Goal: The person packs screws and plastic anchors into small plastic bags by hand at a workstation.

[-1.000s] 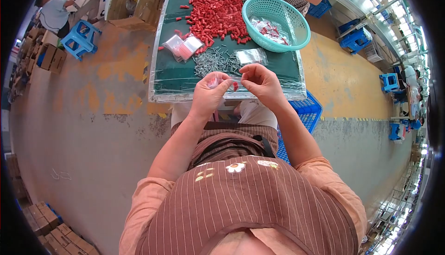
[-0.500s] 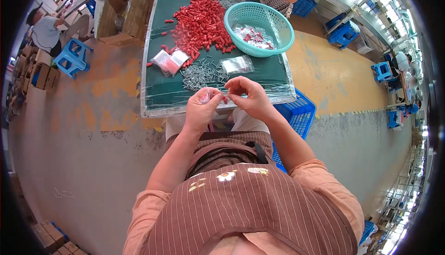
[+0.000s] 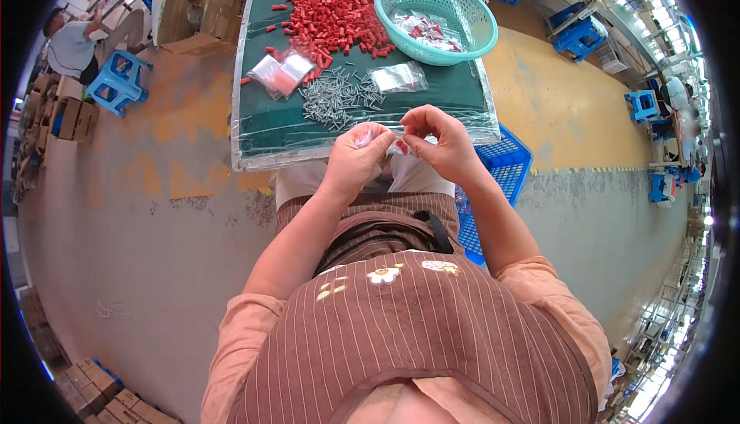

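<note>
My left hand (image 3: 356,160) is closed on a small clear plastic bag (image 3: 364,138) just off the table's near edge. Red pieces show through the plastic at its right end (image 3: 401,146). My right hand (image 3: 442,145) is beside it, thumb and forefinger pinched at that end of the bag. On the table, a heap of grey screws (image 3: 338,97) lies beyond my hands. Behind it spreads a large pile of short red plastic plugs (image 3: 339,11). Filled clear bags (image 3: 282,74) lie left of the screws, and a stack of clear bags (image 3: 398,77) lies right.
A turquoise basket (image 3: 493,35) holding filled bags stands on the green table (image 3: 270,135). A blue crate (image 3: 505,163) sits below at the right. Cardboard boxes (image 3: 204,8) and a blue stool (image 3: 117,82) are at the left. Another person's arm reaches in at the far side.
My right finger and thumb have come together at the bag's end; they were apart from it before. Both hands appear slightly higher and farther right, while the table shifts up in view.
</note>
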Action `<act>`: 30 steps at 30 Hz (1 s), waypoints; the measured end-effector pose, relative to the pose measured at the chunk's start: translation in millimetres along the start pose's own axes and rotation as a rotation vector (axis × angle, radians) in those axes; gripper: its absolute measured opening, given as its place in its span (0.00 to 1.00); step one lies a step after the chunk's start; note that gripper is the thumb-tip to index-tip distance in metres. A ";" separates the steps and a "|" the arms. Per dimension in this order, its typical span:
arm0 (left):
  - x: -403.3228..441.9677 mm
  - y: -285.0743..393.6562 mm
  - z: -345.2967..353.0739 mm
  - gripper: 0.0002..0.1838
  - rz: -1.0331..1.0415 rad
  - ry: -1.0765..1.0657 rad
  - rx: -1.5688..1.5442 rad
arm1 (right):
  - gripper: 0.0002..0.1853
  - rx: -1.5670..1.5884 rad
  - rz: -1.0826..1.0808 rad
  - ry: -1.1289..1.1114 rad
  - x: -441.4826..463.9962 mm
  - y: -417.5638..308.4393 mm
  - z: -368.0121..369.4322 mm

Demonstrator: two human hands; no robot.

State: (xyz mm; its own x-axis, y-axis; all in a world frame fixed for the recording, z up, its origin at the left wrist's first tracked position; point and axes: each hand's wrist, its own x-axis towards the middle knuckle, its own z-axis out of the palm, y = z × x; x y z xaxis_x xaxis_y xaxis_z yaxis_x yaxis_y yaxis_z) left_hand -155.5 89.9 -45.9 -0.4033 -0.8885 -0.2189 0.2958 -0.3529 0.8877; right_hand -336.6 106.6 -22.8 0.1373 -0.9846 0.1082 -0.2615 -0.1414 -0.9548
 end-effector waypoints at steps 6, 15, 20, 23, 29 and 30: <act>-3.3 3.2 6.2 0.05 0.044 0.031 -0.045 | 0.07 -0.161 0.020 0.039 -4.7 -1.1 -8.4; -2.1 2.2 9.3 0.03 0.070 -0.037 0.065 | 0.05 0.078 0.132 0.010 -11.4 8.4 -3.2; -5.3 5.3 15.5 0.05 0.059 -0.014 0.109 | 0.07 0.267 0.147 0.061 -13.3 18.3 3.3; -3.8 -2.3 14.0 0.05 0.076 -0.005 0.104 | 0.07 0.177 0.132 0.091 -16.1 18.3 4.0; -4.0 -0.7 11.0 0.05 0.083 -0.013 0.070 | 0.06 0.123 0.072 0.109 -15.8 15.1 -0.1; -4.6 0.6 11.6 0.05 0.094 -0.006 0.062 | 0.06 0.160 0.090 0.106 -16.3 12.5 -1.5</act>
State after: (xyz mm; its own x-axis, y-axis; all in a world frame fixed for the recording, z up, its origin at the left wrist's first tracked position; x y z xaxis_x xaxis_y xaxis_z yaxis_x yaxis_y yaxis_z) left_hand -163.5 97.1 -39.7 -0.3816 -0.9149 -0.1316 0.2781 -0.2494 0.9276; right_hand -343.6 120.8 -36.0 0.0166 -0.9990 0.0414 -0.1119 -0.0430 -0.9928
